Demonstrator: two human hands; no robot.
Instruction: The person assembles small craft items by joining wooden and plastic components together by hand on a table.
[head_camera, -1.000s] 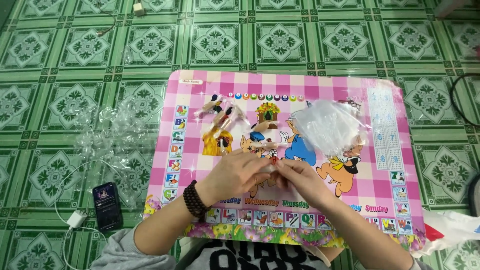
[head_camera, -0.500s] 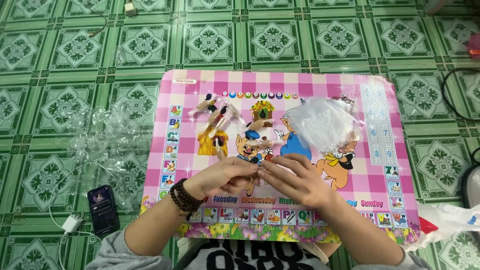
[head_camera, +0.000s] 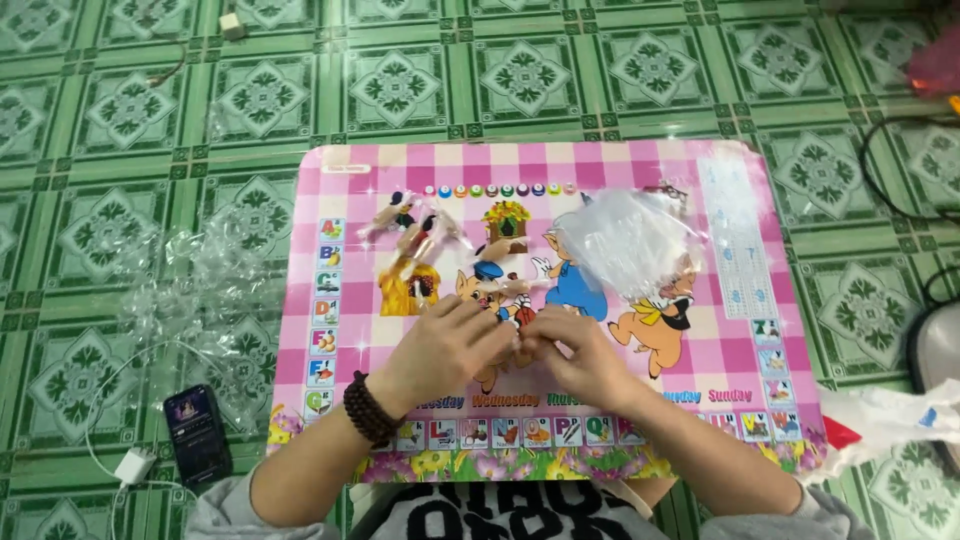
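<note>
My left hand (head_camera: 450, 345) and my right hand (head_camera: 580, 355) meet fingertip to fingertip over the middle of a pink checked children's table (head_camera: 340, 190) printed with cartoon pigs. Both pinch a small pale object (head_camera: 520, 345) between them; most of it is hidden by the fingers. A dark bead bracelet (head_camera: 368, 410) circles my left wrist. Several small tan pieces (head_camera: 415, 235) lie on the table's far left part. A pile of clear small plastic bags (head_camera: 630, 240) rests on the table to the right of my hands.
The table stands on a green patterned tile floor (head_camera: 520, 70). Crumpled clear plastic wrappers (head_camera: 190, 290) lie left of it, with a phone (head_camera: 197, 432) on a white charger cable (head_camera: 132, 465). A white plastic bag (head_camera: 890, 420) and black cables (head_camera: 900, 170) lie at the right.
My hands have stayed together at the table's middle, fingers shifting slightly on the small object. The view has tilted a little, so the table sits lower in the picture.
</note>
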